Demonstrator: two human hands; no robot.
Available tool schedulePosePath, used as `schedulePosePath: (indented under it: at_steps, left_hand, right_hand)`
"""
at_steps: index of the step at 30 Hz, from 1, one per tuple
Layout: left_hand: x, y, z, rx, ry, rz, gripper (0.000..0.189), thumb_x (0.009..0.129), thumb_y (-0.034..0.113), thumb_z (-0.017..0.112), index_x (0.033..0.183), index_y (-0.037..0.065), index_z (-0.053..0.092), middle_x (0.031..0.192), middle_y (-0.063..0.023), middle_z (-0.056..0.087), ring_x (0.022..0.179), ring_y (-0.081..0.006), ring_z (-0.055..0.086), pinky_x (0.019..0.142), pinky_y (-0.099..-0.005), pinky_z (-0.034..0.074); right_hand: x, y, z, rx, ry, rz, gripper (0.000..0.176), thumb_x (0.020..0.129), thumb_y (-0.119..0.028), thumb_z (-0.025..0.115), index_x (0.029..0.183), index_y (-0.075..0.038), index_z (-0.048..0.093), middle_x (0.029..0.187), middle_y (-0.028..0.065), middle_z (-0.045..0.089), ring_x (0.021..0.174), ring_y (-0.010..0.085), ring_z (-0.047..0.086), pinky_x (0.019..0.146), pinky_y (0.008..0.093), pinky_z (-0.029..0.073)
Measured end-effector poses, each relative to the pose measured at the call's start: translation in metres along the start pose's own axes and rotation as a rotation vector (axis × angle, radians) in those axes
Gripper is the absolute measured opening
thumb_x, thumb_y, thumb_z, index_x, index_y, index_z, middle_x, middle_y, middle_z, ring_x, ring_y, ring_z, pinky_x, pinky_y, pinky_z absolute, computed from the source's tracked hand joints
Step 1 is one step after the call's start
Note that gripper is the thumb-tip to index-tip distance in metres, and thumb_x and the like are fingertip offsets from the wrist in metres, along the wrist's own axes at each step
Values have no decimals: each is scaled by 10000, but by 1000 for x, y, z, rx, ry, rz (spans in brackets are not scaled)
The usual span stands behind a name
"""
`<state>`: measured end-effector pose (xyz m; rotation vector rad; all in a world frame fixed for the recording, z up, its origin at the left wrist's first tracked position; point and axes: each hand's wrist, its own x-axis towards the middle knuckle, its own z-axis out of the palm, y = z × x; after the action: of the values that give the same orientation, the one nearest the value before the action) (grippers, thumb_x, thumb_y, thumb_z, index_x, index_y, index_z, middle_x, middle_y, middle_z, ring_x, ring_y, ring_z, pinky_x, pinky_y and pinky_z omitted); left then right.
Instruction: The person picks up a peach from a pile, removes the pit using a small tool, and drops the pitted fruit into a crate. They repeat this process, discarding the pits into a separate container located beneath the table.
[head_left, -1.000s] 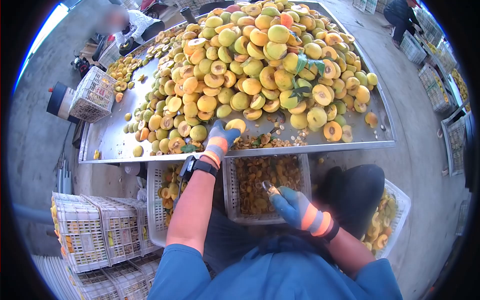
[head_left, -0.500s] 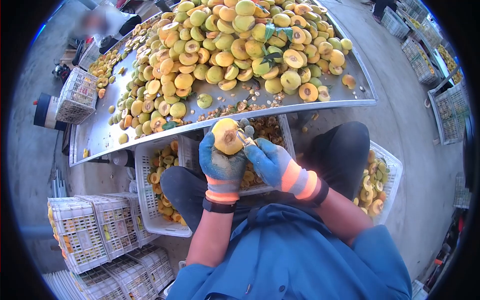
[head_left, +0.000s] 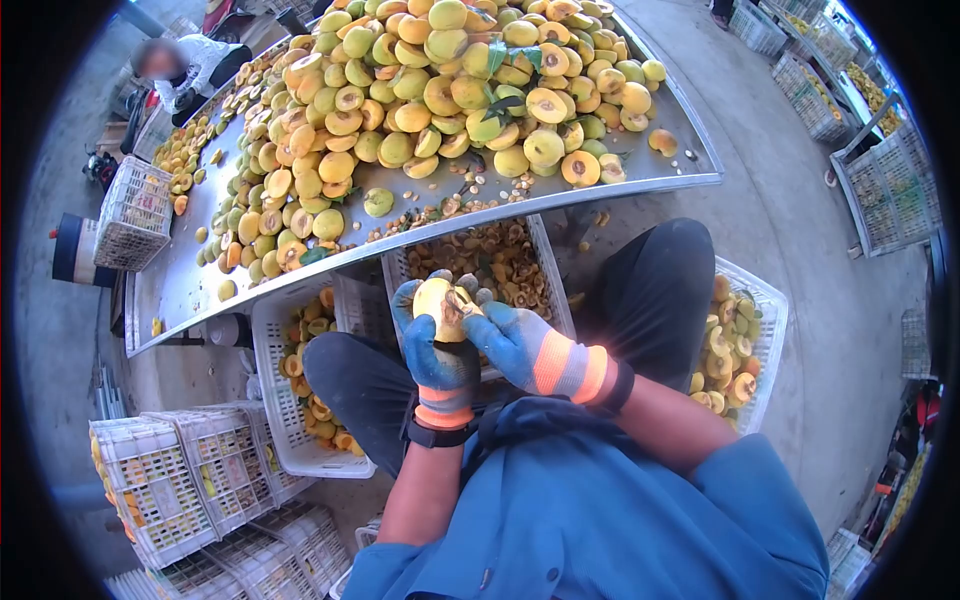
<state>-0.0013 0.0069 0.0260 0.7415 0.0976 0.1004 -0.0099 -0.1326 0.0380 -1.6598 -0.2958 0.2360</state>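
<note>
My left hand (head_left: 440, 365), in a blue and orange glove, is closed around a halved yellow peach (head_left: 430, 302), its cut face and brown centre turned to the right. My gloved right hand (head_left: 518, 342) is closed on a small metal pitting tool (head_left: 467, 309), whose tip is at the peach's brown centre. The fingers hide most of the tool. Below and beyond both hands, a white crate (head_left: 548, 262) contains brown pits and scraps.
A metal table (head_left: 690, 165) bears a large heap of halved peaches (head_left: 400, 110). White crates of cut fruit stand at my left (head_left: 265, 375) and right (head_left: 772, 330). Stacked crates (head_left: 165, 490) are at lower left. Another person (head_left: 205, 65) is beyond the table's left end.
The view has shifted, so the table sits further left and higher. The peach has turned in my left hand, its cut face now more to the right. My right hand stays against it.
</note>
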Motion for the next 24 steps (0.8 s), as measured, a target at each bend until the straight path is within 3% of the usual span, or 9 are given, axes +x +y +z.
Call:
schedulePosePath:
  at_steps: [4, 7, 10, 12, 16, 18, 21, 23, 24]
  left_hand:
    - [2, -3, -14, 269, 69, 30, 389, 1007, 332, 559, 1313, 97, 503, 1270, -175, 623, 1118, -335, 675, 979, -492, 577]
    - [1, 0, -7, 499, 107, 121, 362, 1054, 326, 512, 1260, 33, 564, 1131, -142, 668, 1033, -266, 679, 915, -392, 571]
    - [3, -1, -10, 645, 116, 240, 381, 1090, 344, 482, 1255, 18, 590, 1115, -135, 684, 984, -246, 692, 884, -368, 577]
    - [7, -2, -15, 611, 108, 230, 469, 1106, 437, 471, 1265, 17, 605, 1128, -133, 689, 989, -254, 706, 898, -376, 583]
    - [7, -2, -10, 561, 103, 233, 495, 1119, 463, 477, 1282, 16, 615, 1161, -142, 691, 1007, -262, 715, 918, -385, 582]
    - [8, -4, -12, 596, 108, 259, 468, 1122, 435, 486, 1280, 14, 617, 1155, -144, 695, 1000, -260, 715, 919, -384, 582]
    - [7, -6, -17, 655, 128, 283, 434, 1123, 399, 500, 1271, 11, 623, 1133, -142, 703, 993, -253, 715, 917, -378, 582]
    - [6, -7, -18, 692, 126, 288, 422, 1120, 388, 509, 1261, 7, 628, 1112, -137, 709, 986, -245, 715, 913, -371, 582]
    - [6, -6, -19, 709, 116, 288, 422, 1118, 386, 514, 1254, 5, 631, 1101, -135, 712, 982, -241, 715, 910, -367, 582]
  right_hand:
    - [0, 14, -4, -427, -161, -344, 271, 1009, -21, 564, 1263, 45, 632, 1078, 233, 670, 949, 400, 704, 815, 418, 577]
    - [0, 12, 5, -187, -106, -221, 203, 1056, -129, 570, 1176, 11, 655, 948, 142, 666, 792, 283, 685, 684, 365, 545]
    - [6, -29, -12, 576, -312, 664, 333, 1098, -332, 515, 1108, -43, 681, 860, 40, 682, 763, 238, 667, 710, 392, 530]
    - [9, -19, -18, 582, -379, 672, 333, 1094, -332, 522, 1153, -48, 686, 912, 13, 674, 830, 188, 652, 748, 359, 529]
    - [7, -23, -6, 594, -272, 511, 351, 1100, -406, 544, 1050, -78, 660, 793, -17, 580, 666, 78, 525, 578, 243, 403]
    - [8, 4, 3, 314, -173, -3, 361, 1096, -420, 551, 1056, -77, 657, 797, -12, 577, 672, 88, 531, 583, 243, 404]
    - [13, 26, 8, 102, -121, -293, 374, 1091, -445, 558, 1056, -84, 650, 768, -11, 557, 639, 100, 518, 562, 249, 393]
    - [14, 24, -1, 206, -237, 8, 384, 1088, -463, 559, 1038, -92, 642, 735, -15, 537, 600, 100, 495, 534, 254, 376]
    - [16, -1, -15, 341, -350, 329, 389, 1087, -472, 557, 1021, -97, 637, 718, -19, 526, 580, 97, 480, 518, 256, 365]
